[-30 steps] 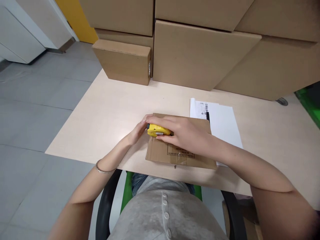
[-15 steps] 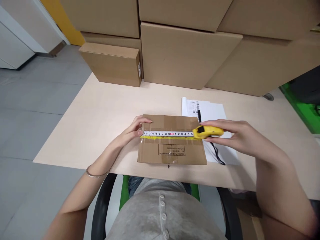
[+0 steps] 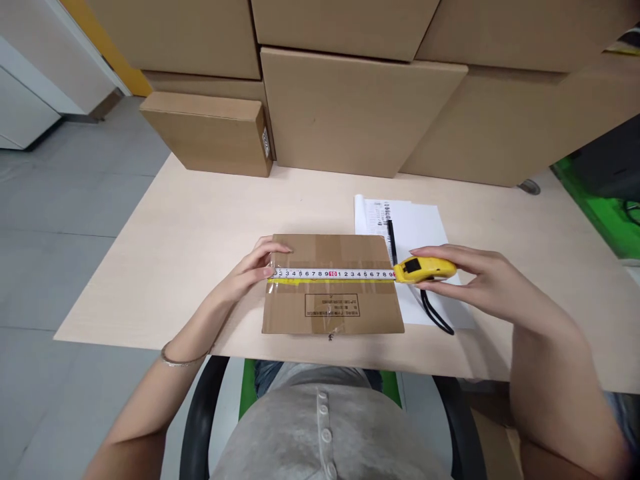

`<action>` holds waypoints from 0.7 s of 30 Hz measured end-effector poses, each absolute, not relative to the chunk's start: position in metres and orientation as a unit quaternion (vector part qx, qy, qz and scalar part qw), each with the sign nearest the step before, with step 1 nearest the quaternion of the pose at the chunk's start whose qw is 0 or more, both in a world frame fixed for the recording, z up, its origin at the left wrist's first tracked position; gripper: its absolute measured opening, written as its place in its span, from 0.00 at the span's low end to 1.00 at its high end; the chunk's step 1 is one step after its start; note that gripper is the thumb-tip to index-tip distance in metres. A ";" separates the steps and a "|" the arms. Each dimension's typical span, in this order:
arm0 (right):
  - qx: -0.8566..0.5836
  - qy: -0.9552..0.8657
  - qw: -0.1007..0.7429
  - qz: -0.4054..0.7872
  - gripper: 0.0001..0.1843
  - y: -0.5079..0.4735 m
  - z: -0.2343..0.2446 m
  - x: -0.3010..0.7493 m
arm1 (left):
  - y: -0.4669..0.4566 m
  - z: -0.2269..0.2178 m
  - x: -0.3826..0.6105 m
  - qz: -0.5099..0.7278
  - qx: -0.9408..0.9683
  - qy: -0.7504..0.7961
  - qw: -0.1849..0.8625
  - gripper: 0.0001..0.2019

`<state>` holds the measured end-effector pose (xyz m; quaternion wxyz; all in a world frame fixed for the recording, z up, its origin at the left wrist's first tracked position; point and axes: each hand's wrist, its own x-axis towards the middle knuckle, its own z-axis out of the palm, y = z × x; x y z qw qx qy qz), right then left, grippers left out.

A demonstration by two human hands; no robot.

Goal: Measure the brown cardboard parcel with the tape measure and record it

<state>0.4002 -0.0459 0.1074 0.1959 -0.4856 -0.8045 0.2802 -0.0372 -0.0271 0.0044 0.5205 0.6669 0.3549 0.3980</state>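
A small taped cardboard box (image 3: 330, 313) lies on the table in front of me, printed text on its top. The white blade of a yellow tape measure (image 3: 430, 269) stretches across the box from left to right. My left hand (image 3: 255, 267) pinches the blade's end at the box's left edge, thumb on the blade and a finger over the box's top. My right hand (image 3: 470, 270) grips the yellow case just past the right edge, thumb below and fingers above. A black wrist strap (image 3: 435, 313) hangs from the case over the paper.
White paper sheets (image 3: 425, 227) with print lie partly behind the box, a black pen (image 3: 391, 241) on them. Large cardboard boxes (image 3: 345, 113) are stacked along the table's back, with a flatter box (image 3: 205, 140) at left. Chair armrests (image 3: 203, 413) flank me.
My right hand has drawn the tape case rightwards, so more blade shows and the case has moved past the box's right edge. My left hand keeps the blade's end. The view has shifted slightly.
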 end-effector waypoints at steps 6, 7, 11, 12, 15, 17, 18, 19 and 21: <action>-0.522 -0.811 0.133 0.230 0.31 -0.035 0.128 0.396 | -0.028 0.002 -0.038 0.407 0.670 0.346 0.516 0.22; -0.514 -0.817 0.130 0.226 0.28 -0.032 0.134 0.394 | -0.028 0.001 -0.039 0.407 0.669 0.348 0.515 0.22; -0.465 -0.841 0.114 0.251 0.16 -0.025 0.153 0.377 | -0.029 -0.001 -0.039 0.402 0.680 0.345 0.507 0.23; -0.456 -0.845 0.109 0.259 0.16 -0.023 0.154 0.369 | -0.029 0.000 -0.038 0.399 0.685 0.342 0.504 0.23; -0.416 -0.855 0.107 0.290 0.15 -0.018 0.148 0.334 | -0.028 0.003 -0.037 0.401 0.690 0.332 0.502 0.22; -0.374 -0.864 0.126 0.311 0.15 -0.016 0.137 0.304 | -0.028 0.005 -0.038 0.403 0.691 0.330 0.500 0.23; -0.356 -0.868 0.142 0.315 0.15 -0.015 0.130 0.288 | -0.028 0.005 -0.038 0.404 0.690 0.332 0.500 0.23; -0.334 -0.875 0.151 0.315 0.15 -0.015 0.124 0.273 | -0.028 0.004 -0.038 0.404 0.688 0.335 0.501 0.24; -0.292 -0.887 0.177 0.310 0.13 -0.016 0.112 0.249 | -0.029 0.002 -0.037 0.412 0.681 0.337 0.503 0.26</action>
